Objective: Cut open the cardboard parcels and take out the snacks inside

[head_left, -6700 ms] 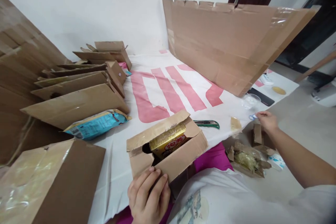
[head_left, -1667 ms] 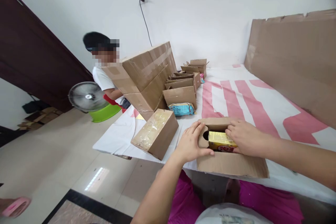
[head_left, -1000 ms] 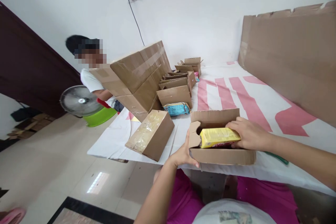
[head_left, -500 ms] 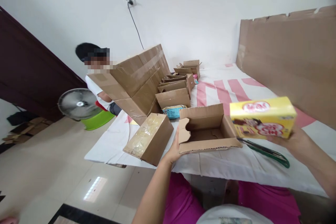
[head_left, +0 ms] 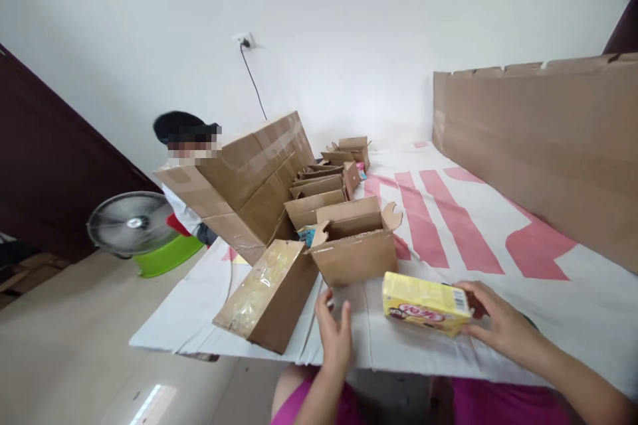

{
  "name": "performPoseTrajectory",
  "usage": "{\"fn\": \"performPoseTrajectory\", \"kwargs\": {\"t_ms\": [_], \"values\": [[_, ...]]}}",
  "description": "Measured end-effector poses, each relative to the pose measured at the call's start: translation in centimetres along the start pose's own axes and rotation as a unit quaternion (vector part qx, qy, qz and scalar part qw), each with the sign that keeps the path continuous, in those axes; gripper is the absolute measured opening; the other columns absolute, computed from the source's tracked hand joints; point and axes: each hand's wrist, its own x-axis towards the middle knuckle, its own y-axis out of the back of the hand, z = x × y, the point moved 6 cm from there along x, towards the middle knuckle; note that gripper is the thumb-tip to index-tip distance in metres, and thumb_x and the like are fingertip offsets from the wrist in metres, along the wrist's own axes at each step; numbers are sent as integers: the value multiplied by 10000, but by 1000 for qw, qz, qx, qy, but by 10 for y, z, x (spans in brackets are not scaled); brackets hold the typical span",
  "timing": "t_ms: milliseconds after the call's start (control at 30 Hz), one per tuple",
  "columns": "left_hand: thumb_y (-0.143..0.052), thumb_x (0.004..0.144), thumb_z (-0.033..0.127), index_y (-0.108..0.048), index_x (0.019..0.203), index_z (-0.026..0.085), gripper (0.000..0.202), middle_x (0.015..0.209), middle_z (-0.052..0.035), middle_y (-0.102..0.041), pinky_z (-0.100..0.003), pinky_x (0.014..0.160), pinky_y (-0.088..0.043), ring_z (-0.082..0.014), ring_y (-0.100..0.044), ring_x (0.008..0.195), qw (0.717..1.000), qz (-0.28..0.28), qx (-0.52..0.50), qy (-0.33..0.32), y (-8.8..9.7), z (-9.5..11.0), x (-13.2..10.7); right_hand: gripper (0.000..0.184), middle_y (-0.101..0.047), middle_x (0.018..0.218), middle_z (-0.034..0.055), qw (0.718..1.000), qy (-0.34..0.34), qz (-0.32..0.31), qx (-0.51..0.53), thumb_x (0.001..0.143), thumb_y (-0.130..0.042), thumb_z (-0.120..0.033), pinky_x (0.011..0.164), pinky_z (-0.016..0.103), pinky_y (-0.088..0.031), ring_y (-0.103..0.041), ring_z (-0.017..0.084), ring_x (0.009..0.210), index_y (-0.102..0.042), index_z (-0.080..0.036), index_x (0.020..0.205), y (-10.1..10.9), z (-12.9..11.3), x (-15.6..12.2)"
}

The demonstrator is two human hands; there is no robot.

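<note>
My right hand (head_left: pixel 498 327) grips one end of a yellow packet box (head_left: pixel 425 303) that lies low over the white and pink table cover (head_left: pixel 558 292) near the front edge. My left hand (head_left: pixel 334 331) hovers open beside it, fingers up, holding nothing. Just beyond stands an open cardboard box (head_left: pixel 355 240) with its flaps raised; its inside is not visible. A taped cardboard box (head_left: pixel 266 293) lies to the left of my left hand.
A row of open cartons (head_left: pixel 323 179) runs back along the left side beside a large leaning carton (head_left: pixel 244 176). A tall cardboard sheet (head_left: pixel 543 146) stands on the right. Another person (head_left: pixel 185 146) sits behind the cartons, near a floor fan (head_left: pixel 130 224) and green basin (head_left: pixel 164 254).
My right hand lifted the yellow box out of the open carton and brought it down to the table front. My left hand released the carton, which now stands farther back.
</note>
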Motion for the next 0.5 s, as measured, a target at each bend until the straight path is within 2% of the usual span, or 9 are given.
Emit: {"fn": "performPoseTrajectory", "kwargs": {"t_ms": [67, 133, 167, 200, 267, 333, 400, 467, 500], "values": [[-601, 861, 427, -336, 1438, 228, 666, 1503, -186, -390, -521, 1139, -339, -333, -372, 1418, 989, -133, -29, -57, -26, 14, -26, 281, -685, 1032, 72, 999, 7, -24, 35, 897, -494, -438, 802, 383, -560, -663, 244, 920, -606, -254, 1078, -4, 1, 2], [-667, 809, 417, -255, 1492, 231, 819, 1549, -181, -345, -510, 1138, -353, -343, -363, 1427, 961, -260, -40, -82, -54, 30, -41, 307, -689, 1060, 79, 997, 21, -44, 60, 944, -419, -468, 868, 400, -549, -655, 248, 990, -617, -255, 1043, -6, 0, 3], [-679, 796, 398, -242, 1500, 227, 846, 1545, -182, -357, -513, 1133, -361, -347, -384, 1413, 952, -293, -34, -77, -65, 36, -43, 331, -681, 1129, 87, 996, 25, -49, 68, 945, -421, -484, 919, 413, -536, -642, 255, 1062, -611, -260, 1099, -6, 0, 3], [-677, 794, 370, -252, 1497, 222, 835, 1520, -184, -396, -519, 1124, -369, -350, -419, 1388, 950, -306, -22, -64, -74, 41, -42, 368, -662, 1206, 94, 995, 26, -51, 76, 936, -439, -500, 967, 425, -517, -621, 262, 1130, -589, -267, 1179, -7, 1, 2], [-646, 802, 308, -302, 1472, 215, 758, 1447, -183, -484, -528, 1108, -380, -350, -476, 1334, 957, -286, 6, -43, -86, 50, -36, 453, -635, 1291, 105, 993, 10, -56, 106, 922, -454, -533, 987, 433, -513, -611, 270, 1173, -544, -273, 1281, -7, 6, 1], [-625, 810, 277, -336, 1451, 217, 705, 1400, -176, -524, -524, 1088, -400, -346, -499, 1299, 967, -249, 23, -57, -96, 66, -34, 468, -676, 1226, 111, 987, -21, -20, 156, 907, -442, -583, 901, 420, -563, -652, 284, 1104, -593, -260, 1210, 1, 14, 1], [-600, 840, 286, -345, 1448, 221, 663, 1381, -171, -531, -511, 1056, -431, -336, -517, 1262, 968, -226, 23, -108, -111, 92, -34, 462, -730, 1073, 109, 968, -59, 105, 219, 884, -449, -621, 817, 398, -590, -678, 299, 1037, -646, -242, 1059, 27, 22, 8], [-552, 884, 297, -343, 1456, 218, 614, 1373, -169, -530, -500, 1035, -448, -323, -524, 1240, 958, -227, 12, -173, -134, 127, -30, 435, -747, 911, 91, 918, -96, 275, 269, 880, -462, -616, 777, 374, -591, -690, 298, 990, -654, -233, 953, 67, 29, 20], [-543, 893, 298, -346, 1459, 214, 606, 1383, -169, -523, -504, 1058, -428, -324, -503, 1263, 950, -230, 6, -209, -149, 147, -25, 410, -746, 876, 83, 892, -106, 323, 297, 900, -459, -581, 744, 364, -589, -699, 290, 947, -651, -222, 950, 85, 30, 30]]}}
